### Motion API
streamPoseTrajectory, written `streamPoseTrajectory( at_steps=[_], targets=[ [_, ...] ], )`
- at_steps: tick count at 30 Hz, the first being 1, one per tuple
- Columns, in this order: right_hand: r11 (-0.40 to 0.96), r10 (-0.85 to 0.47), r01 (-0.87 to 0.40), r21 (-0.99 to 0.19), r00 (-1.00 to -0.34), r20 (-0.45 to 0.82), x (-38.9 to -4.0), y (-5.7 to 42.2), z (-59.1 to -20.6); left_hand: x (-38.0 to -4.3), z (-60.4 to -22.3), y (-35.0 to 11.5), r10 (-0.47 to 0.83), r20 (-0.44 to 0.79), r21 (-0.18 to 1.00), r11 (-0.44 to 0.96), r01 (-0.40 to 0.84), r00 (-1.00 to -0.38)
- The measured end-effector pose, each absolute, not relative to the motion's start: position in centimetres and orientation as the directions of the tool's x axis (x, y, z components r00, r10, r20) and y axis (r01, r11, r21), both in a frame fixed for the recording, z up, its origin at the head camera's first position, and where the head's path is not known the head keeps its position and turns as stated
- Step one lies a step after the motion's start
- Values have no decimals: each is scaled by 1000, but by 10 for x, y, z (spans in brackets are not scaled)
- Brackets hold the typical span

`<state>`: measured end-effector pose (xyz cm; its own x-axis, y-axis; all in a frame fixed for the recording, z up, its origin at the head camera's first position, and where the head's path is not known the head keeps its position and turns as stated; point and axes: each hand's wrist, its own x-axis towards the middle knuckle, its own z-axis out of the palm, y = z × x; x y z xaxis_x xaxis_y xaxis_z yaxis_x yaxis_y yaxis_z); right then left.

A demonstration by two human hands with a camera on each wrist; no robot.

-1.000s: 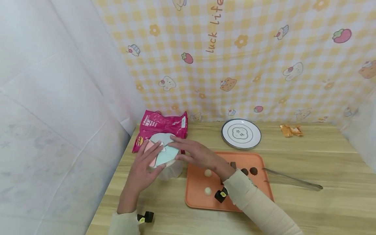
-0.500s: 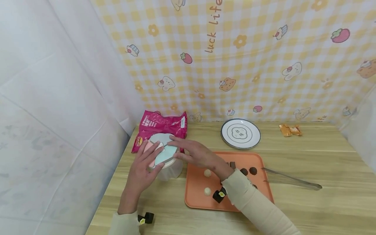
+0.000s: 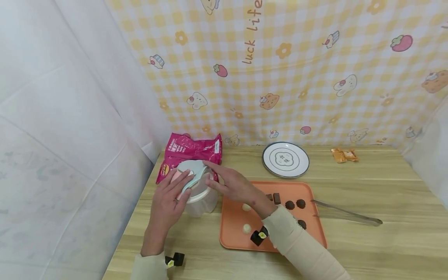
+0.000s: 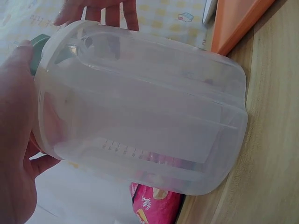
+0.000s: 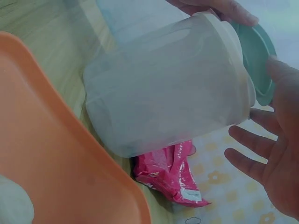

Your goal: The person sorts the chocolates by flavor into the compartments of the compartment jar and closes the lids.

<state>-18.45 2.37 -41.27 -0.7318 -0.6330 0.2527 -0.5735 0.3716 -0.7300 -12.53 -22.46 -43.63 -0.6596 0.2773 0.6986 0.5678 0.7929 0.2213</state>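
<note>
A clear plastic tub (image 3: 201, 205) stands upright on the left part of the wooden table (image 3: 385, 252), just left of an orange tray (image 3: 232, 241) and on the near side of a pink bag (image 3: 196, 149). Its lid (image 3: 190, 165) is on, with the green flap (image 5: 259, 65) tilted up so that part of the opening shows on the right. The left hand (image 3: 167, 198) is spread across the left of the lid, fingers fairly straight, thumb at the flap's near side. The right hand (image 3: 237, 184) is also spread, reaching in from the right with straight fingers; its thumb touches the flap and its other fingers lie by the far right of the rim. The tray holds white balls (image 3: 246, 228), dark balls (image 3: 301, 203) and dark bars (image 3: 277, 198), some partly behind the right arm. Metal tongs (image 3: 350, 212) lie to the right, tips at the tray's rim. Farther back are a white plate (image 3: 285, 158) and, to its right, orange packets (image 3: 338, 155).
</note>
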Motion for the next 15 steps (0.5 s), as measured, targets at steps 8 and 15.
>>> streamPoseTrajectory(
  at_steps=[8,15],
  targets=[
    [388,-611,-602,-698,-735,295,-181,38,-407,-129,-440,-225,222,716,282,776,564,-662],
    [405,-589,-636,-657,-731,344,-179,69,-404,-130,-443,-224,204,730,293,769,568,-653]
  ],
)
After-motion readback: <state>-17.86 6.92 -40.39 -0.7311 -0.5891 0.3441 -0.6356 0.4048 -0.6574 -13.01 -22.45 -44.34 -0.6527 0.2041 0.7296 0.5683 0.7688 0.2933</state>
